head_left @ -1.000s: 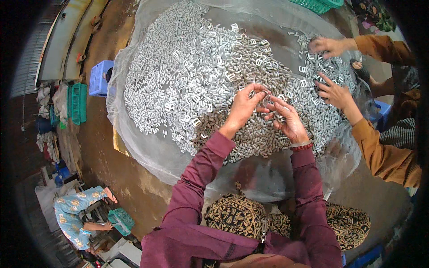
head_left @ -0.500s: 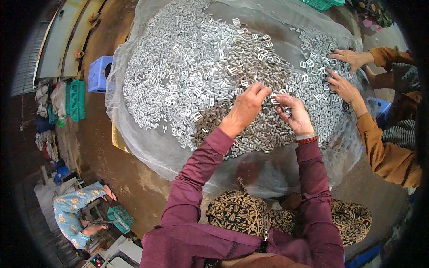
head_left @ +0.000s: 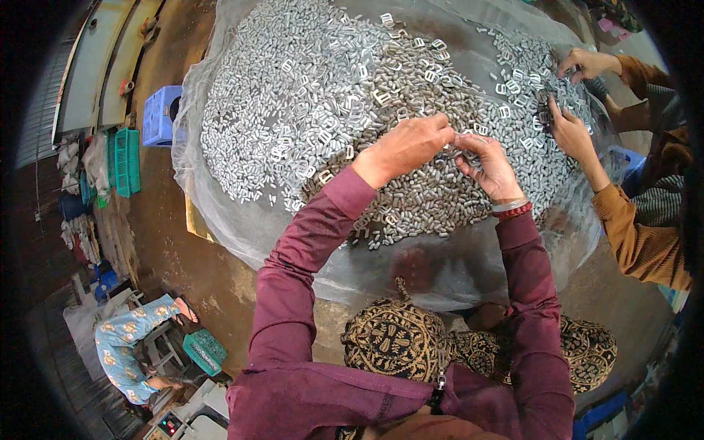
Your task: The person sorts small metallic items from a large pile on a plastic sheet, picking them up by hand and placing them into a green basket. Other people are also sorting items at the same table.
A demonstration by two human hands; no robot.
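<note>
A wide heap of small grey metal pieces lies on a sheet of pale mesh netting, with flat silvery slider buckles scattered over it. Above the heap's near side my two hands meet at the fingertips. My left hand is closed in a pinch, its back hiding whatever it grips. Thumb and forefinger of my right hand close on a small metal buckle, now mostly covered by the fingers. A bracelet and a red beaded band circle my right wrist.
At the right, a co-worker's two hands work at the heap's edge. Blue-violet containers flank the netting. Green baskets stand at the left. Another person in patterned blue clothing bends beside a green basket at lower left.
My left hand has turned and come up against my right fingertips, covering the buckle that showed there. The co-worker's hands have shifted, the upper one lifting off the pieces.
</note>
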